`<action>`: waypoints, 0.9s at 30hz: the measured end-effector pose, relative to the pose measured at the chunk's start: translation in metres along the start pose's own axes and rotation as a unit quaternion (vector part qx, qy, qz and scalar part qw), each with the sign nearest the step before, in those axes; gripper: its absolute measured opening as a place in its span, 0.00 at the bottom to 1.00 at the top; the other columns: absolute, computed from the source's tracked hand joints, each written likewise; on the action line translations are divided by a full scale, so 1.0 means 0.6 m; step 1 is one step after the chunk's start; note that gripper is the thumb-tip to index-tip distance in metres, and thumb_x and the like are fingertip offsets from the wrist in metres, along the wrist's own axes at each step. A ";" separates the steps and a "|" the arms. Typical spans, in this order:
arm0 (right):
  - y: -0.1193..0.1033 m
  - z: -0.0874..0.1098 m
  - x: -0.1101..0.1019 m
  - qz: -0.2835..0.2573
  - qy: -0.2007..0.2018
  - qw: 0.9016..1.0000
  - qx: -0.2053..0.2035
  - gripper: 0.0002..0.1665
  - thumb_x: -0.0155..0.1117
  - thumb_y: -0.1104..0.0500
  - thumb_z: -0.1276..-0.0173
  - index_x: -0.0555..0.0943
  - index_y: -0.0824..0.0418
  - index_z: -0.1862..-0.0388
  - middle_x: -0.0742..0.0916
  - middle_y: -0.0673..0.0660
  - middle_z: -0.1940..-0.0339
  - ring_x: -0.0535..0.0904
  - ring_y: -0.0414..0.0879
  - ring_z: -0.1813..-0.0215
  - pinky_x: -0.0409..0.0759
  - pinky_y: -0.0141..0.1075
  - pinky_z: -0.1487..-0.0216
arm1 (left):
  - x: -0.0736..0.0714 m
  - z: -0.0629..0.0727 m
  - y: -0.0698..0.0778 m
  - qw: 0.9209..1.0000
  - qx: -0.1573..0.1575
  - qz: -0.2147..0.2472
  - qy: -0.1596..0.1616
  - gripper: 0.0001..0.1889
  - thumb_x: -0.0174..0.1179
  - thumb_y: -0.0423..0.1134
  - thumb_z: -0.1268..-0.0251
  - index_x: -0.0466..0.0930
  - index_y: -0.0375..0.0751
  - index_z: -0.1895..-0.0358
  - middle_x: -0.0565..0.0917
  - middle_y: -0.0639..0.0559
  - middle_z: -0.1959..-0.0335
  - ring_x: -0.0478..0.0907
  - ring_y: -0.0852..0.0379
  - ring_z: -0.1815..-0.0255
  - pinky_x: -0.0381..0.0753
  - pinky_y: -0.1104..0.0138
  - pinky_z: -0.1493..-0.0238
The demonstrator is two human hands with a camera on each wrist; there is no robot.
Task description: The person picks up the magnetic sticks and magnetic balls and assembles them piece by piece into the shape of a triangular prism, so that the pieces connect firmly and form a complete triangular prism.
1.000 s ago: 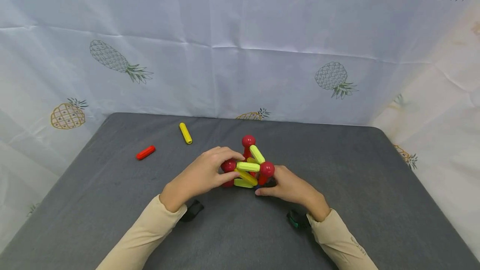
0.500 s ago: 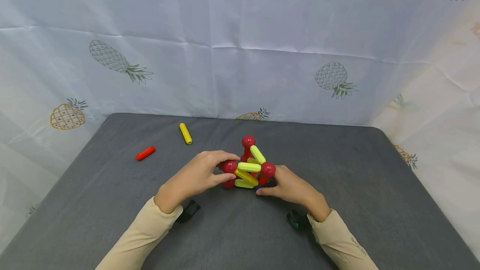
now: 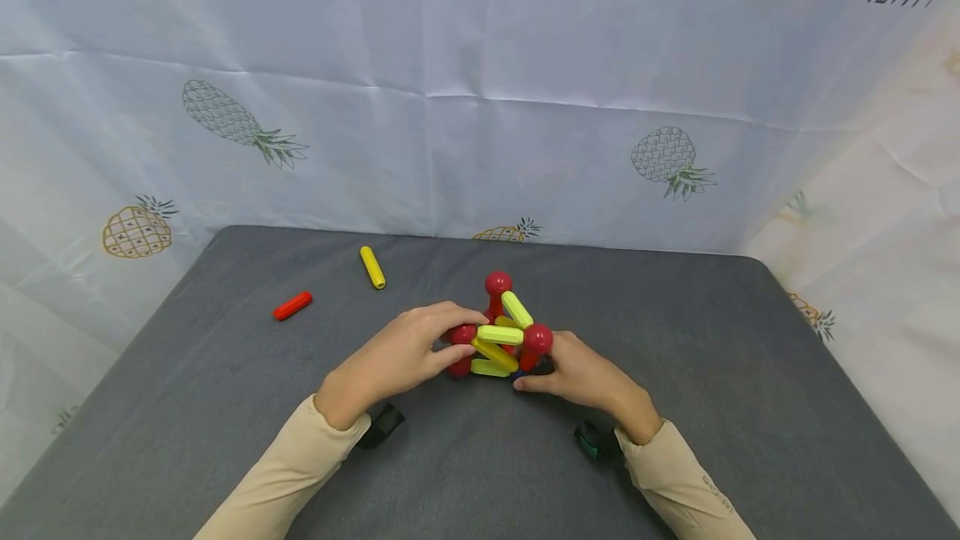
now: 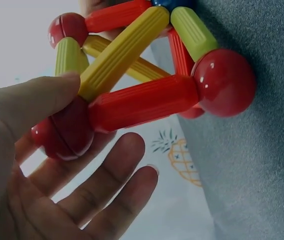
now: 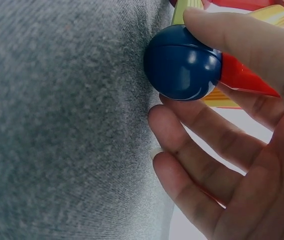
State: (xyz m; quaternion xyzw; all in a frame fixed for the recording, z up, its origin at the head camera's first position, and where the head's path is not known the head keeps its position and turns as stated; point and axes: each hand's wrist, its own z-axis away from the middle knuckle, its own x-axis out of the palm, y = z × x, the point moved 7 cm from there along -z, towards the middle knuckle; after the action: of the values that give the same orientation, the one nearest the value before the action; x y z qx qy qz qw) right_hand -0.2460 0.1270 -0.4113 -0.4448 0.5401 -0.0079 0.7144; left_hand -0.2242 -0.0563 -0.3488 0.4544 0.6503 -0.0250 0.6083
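A frame of magnetic building sticks and balls (image 3: 498, 336) stands at the middle of the table, between the two hands. Its sticks are red, yellow and lime green. My left hand (image 3: 393, 357) holds the upper left red ball (image 4: 64, 130) between thumb and fingers, its other fingers spread below in the left wrist view. Low on the right side, my right hand (image 3: 581, 373) pinches the blue ball (image 5: 181, 62), which sits right at the table surface. Red balls form other corners, one (image 3: 498, 282) at the back top and one (image 3: 537, 338) at the upper right.
A loose yellow stick (image 3: 372, 267) and a loose red stick (image 3: 292, 306) lie on the grey table (image 3: 480, 473), behind and left of the left hand. A white curtain (image 3: 450, 148) printed with pineapples hangs along the table's back edge.
My left hand drew back slightly to the left, then came forward over the upper left ball again. The frame shifted very little to the right. The right hand kept its place on the blue ball.
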 end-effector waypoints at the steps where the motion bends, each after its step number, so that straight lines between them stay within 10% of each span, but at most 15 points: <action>1: 0.000 0.000 0.000 0.000 0.000 1.000 0.000 0.26 0.75 0.52 0.39 0.79 0.61 0.46 0.88 0.52 0.55 0.82 0.39 0.55 0.83 0.39 0.50 | 0.001 0.000 0.000 1.000 0.000 -0.004 0.002 0.19 0.65 0.39 0.34 0.80 0.49 0.40 0.84 0.57 0.48 0.79 0.62 0.53 0.81 0.62 0.48; 14: -0.004 0.000 0.000 -0.006 0.005 1.000 0.001 0.27 0.75 0.51 0.39 0.79 0.61 0.45 0.88 0.51 0.54 0.84 0.40 0.55 0.83 0.42 0.48 | 0.013 -0.001 0.004 0.997 0.000 -0.052 0.058 0.16 0.68 0.45 0.37 0.82 0.52 0.46 0.84 0.59 0.57 0.77 0.63 0.65 0.78 0.71 0.64; 27: -0.009 0.002 -0.018 0.005 0.014 1.000 0.007 0.21 0.76 0.55 0.40 0.83 0.61 0.49 0.90 0.52 0.55 0.85 0.39 0.56 0.84 0.43 0.49 | 0.000 -0.003 -0.011 0.998 -0.016 0.047 -0.034 0.24 0.67 0.33 0.37 0.77 0.44 0.38 0.86 0.52 0.49 0.81 0.61 0.59 0.84 0.60 0.54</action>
State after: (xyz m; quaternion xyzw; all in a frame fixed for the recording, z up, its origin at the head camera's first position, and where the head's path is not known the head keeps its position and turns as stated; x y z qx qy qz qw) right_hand -0.2469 0.1297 -0.3997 -0.4367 0.5527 -0.0144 0.7097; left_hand -0.2296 -0.0593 -0.3518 0.4738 0.6075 -0.0016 0.6375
